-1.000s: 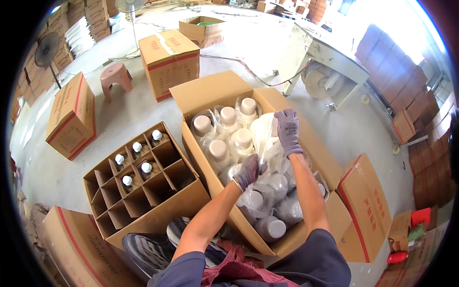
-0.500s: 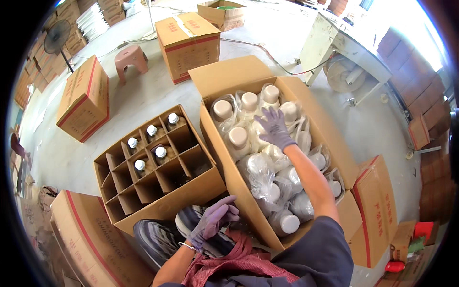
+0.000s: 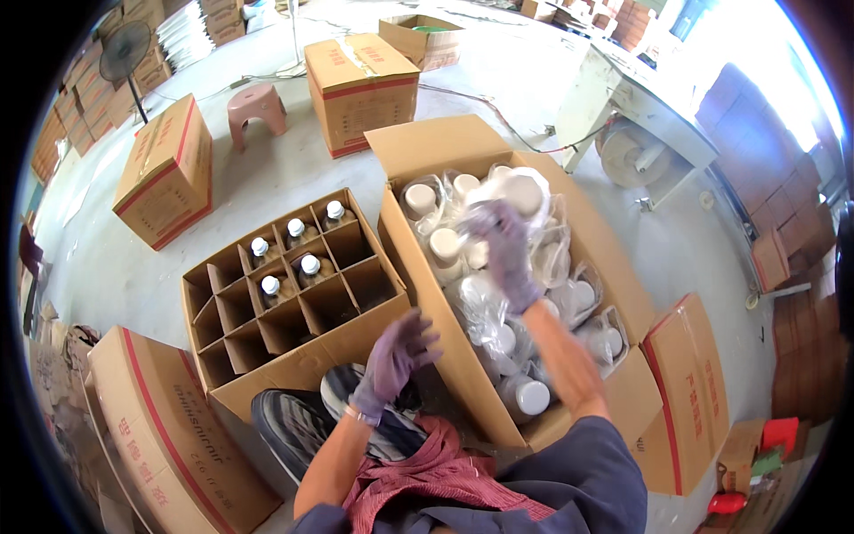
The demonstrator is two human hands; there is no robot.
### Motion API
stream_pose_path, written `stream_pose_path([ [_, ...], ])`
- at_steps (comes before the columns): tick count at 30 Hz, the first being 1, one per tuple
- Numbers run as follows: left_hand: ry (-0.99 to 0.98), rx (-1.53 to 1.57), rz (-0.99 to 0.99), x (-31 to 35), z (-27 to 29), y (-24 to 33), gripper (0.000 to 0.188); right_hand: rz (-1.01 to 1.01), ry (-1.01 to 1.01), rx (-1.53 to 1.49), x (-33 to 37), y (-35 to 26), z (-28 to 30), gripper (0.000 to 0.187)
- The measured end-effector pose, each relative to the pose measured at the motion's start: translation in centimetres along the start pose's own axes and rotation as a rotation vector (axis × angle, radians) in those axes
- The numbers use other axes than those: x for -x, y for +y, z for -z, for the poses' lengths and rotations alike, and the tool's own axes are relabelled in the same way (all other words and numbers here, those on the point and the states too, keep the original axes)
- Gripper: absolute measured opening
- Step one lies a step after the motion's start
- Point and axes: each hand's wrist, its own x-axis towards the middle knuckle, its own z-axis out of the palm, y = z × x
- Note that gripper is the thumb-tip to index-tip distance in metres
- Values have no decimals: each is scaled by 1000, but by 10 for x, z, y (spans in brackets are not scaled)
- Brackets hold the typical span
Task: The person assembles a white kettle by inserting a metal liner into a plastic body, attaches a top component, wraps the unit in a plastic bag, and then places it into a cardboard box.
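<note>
My right hand (image 3: 511,258), in a purple glove, is closed on a white bottle (image 3: 521,190) in clear plastic. Both are blurred by motion above the large open carton (image 3: 445,351). Several more bagged white bottles with cream caps (image 3: 531,397) fill that carton. My left hand (image 3: 395,358), gloved alike, hangs with its fingers apart over my knees and holds nothing. It is nearest the front wall of a divided carton (image 3: 307,354) to the left. A few white-capped bottles (image 3: 310,265) stand in that carton's compartments, while other compartments hold none.
A closed carton (image 3: 178,436) stands at near left, another (image 3: 685,392) right of the large carton. Farther off are more cartons (image 3: 360,98), a pink stool (image 3: 256,111) and a fan (image 3: 124,49). A white machine table (image 3: 636,98) stands at far right; a cable (image 3: 498,111) crosses the floor.
My right hand has gone from resting spread on the bottles to gripping one and raising it. My left hand has moved up and slightly forward, its fingers spreading.
</note>
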Motion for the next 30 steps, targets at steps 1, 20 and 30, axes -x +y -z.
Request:
stream_pose_path([
  [1,-44,119,22,-11,-5,-2,47,94,-67,33,29,-19,-20,21],
  [20,318,-280,-614,180,120,64,55,69,-814,180,155,-85,-89,101],
  [30,391,-984,-962,196,70,152,56,184,-538,-189,53,-81,-187,12],
])
